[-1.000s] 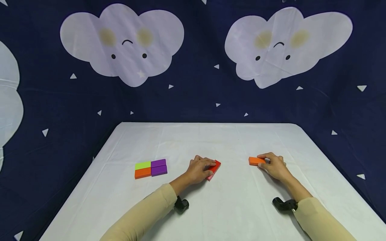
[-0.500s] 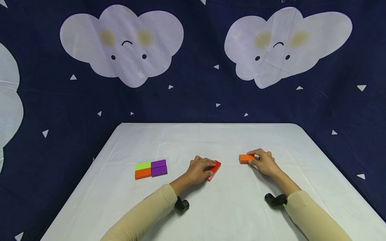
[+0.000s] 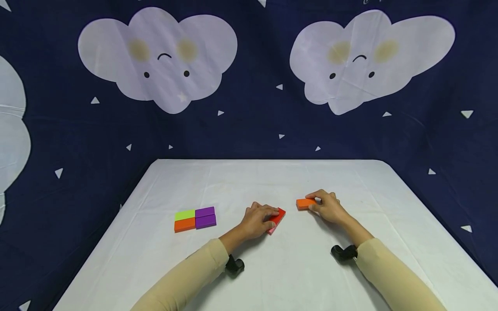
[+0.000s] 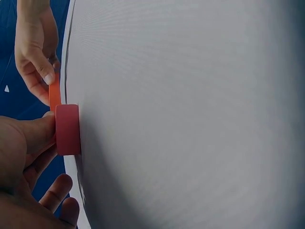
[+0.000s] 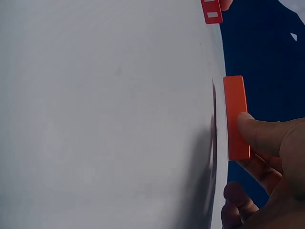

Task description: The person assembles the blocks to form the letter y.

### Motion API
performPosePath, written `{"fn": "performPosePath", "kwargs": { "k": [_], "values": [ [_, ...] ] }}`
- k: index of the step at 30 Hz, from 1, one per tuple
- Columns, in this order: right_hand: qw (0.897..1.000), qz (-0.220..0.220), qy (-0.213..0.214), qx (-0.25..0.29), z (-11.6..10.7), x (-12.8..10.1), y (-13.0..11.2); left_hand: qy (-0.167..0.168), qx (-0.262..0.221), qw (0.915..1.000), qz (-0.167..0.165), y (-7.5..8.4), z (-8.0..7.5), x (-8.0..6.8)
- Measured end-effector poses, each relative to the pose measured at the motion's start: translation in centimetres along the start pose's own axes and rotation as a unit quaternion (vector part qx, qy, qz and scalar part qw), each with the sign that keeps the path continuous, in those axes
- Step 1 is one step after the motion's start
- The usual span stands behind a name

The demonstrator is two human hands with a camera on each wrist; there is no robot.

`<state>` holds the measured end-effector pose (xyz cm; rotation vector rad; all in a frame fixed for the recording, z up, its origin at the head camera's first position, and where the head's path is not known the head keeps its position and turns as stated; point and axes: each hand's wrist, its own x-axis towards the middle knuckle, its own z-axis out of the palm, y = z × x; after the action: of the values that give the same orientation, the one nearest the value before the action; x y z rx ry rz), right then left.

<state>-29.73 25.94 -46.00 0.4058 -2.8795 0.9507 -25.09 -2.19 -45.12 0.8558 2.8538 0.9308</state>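
Note:
My left hand (image 3: 254, 221) grips a red block (image 3: 278, 218) near the middle of the table, thumb on the near side and fingers on the far side. The block lies at a slant in the head view. Its plain end (image 4: 67, 130) faces the left wrist camera, and white rectangles show on its red side (image 5: 212, 13) in the right wrist view. To the right, my right hand (image 3: 328, 208) pinches one end of an orange block (image 3: 303, 204) between thumb and fingers. A strip of white shows between this orange block (image 5: 234, 98) and its shadow.
On the left of the white table (image 3: 249, 177), a lime block (image 3: 184, 214), an orange-red block (image 3: 184, 224) and two purple blocks (image 3: 205, 221) lie together as a flat rectangle. Behind the table hangs a dark blue cloth (image 3: 256, 142) with printed clouds.
My right hand has carried the orange block leftward, closer to the red block. The left hand and the red block have stayed in place.

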Motion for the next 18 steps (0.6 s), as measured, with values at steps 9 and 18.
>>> {"fn": "performPosePath", "kwargs": {
  "k": [9, 18],
  "values": [
    [1.0, -0.02, -0.023, 0.009, 1.0, 1.0, -1.1, -0.003, 0.0, 1.0, 0.002, 0.0, -0.1, 0.0],
    [0.998, -0.038, -0.045, 0.008, 1.6, 1.4, -1.8, 0.001, 0.005, 1.0, 0.004, 0.0, -0.1, 0.1]
  ]
}}
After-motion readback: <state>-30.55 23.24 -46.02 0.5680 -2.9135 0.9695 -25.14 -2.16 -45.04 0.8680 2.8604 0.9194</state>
